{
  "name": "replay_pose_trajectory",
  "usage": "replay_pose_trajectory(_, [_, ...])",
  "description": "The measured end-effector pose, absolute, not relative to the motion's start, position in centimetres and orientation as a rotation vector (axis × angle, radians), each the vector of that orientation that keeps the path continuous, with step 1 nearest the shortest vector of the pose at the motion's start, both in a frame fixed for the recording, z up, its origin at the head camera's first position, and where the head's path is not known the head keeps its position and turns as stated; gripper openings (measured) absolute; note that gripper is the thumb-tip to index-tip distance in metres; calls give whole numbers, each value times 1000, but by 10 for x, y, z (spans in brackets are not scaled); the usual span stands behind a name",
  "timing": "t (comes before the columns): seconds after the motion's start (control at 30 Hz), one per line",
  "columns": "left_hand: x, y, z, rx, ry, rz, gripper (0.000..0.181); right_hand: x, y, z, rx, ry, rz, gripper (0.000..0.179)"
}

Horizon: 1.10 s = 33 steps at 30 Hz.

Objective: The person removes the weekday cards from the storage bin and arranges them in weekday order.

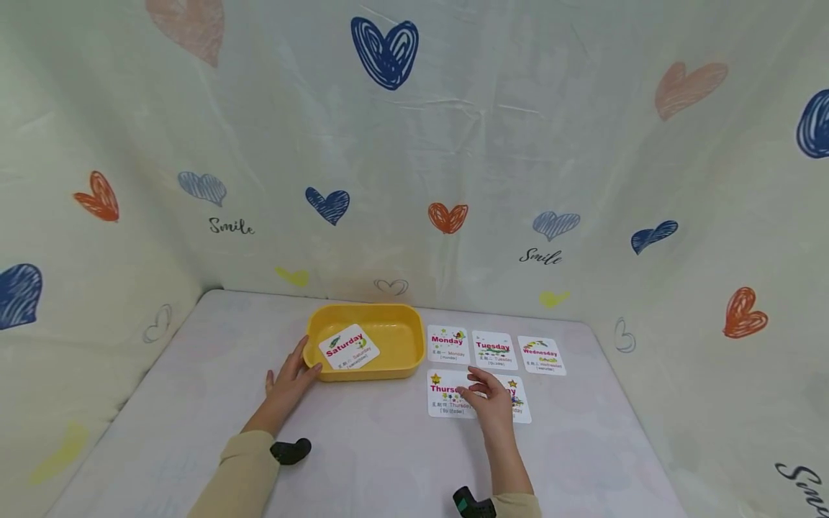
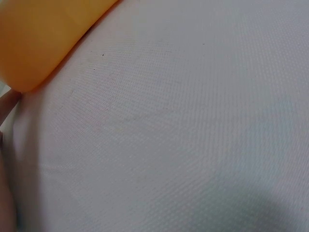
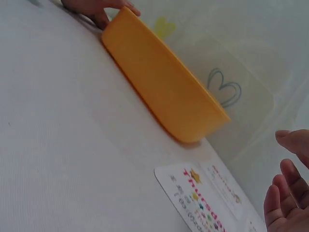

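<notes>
Hands work apart here: the right hand (image 1: 492,403) hangs over the lower row of cards, thumb and fingertips parted, with nothing held between them, while the left hand (image 1: 289,381) grips the near left corner of the shallow yellow tray with rounded corners, apparently plastic (image 1: 388,375). The step in hand looks like setting weekday cards out in order, with the fifth probably just laid.

Inside the tray, towards its left end, is the square white card printed "Saturday" (image 1: 350,348). It has rounded corners, a bold reddish word sloping up to the right, small drawings and finer print below; whether it lies flat or leans on the wall, I cannot tell. The next move seems to call for a fingertip pinch at its edge, then straightening it beside the row.

Under and beyond the right hand are the white "Thursday" card (image 1: 447,403) and a partly covered card ending in "day" (image 1: 520,406); behind them, the "Monday" (image 1: 448,345), "Tuesday" (image 1: 495,351) and "Wednesday" (image 1: 542,356) cards line up on the white-covered table (image 1: 363,446).
</notes>
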State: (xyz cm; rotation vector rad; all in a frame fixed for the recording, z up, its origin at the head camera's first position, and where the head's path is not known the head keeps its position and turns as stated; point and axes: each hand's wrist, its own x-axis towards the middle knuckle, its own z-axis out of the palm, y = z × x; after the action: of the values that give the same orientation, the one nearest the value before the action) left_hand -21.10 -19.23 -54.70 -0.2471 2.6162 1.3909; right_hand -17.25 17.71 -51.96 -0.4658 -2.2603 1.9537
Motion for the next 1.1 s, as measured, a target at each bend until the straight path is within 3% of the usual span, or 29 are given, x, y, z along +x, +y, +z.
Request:
replay_pose_trajectory(0.63, [-212,-195,-546,-238,2590,1424,82,-206,86,-506,-91,-2192,2107,42])
replay_pose_trajectory(1.1, [-211,-193,-548,-228,2602,1430,80,-229,51,-518,198,-2222,1970,36])
